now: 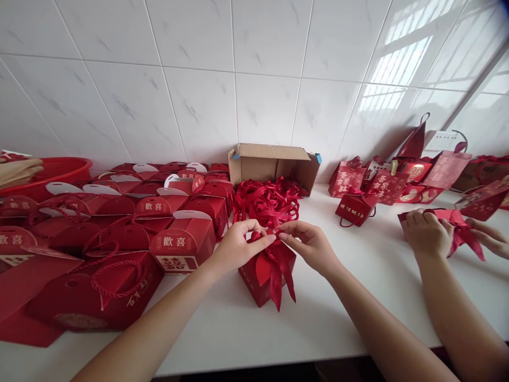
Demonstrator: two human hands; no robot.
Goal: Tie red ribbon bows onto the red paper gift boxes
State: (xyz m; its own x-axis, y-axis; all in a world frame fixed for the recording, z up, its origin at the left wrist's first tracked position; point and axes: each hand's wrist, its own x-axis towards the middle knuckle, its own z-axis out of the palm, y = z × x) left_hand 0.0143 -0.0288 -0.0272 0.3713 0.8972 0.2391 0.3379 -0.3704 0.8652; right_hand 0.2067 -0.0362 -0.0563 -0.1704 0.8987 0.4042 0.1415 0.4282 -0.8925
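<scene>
A small red gift box [256, 278] stands on the white table [318, 318] in front of me. A red ribbon [278, 265] is looped over its top, with its tails hanging down the front. My left hand [236, 246] pinches the ribbon at the box's top left. My right hand [308, 241] pinches the ribbon from the right, fingertips almost meeting the left hand's. Both hands are closed on the ribbon.
Several red gift boxes [183, 241] are stacked at the left, beside a red basin [51, 172]. A pile of red ribbons [266, 201] spills from a cardboard box [274, 162] at the back. Another person's hands [427, 231] work on a red bag at the right, near several red bags [353, 209].
</scene>
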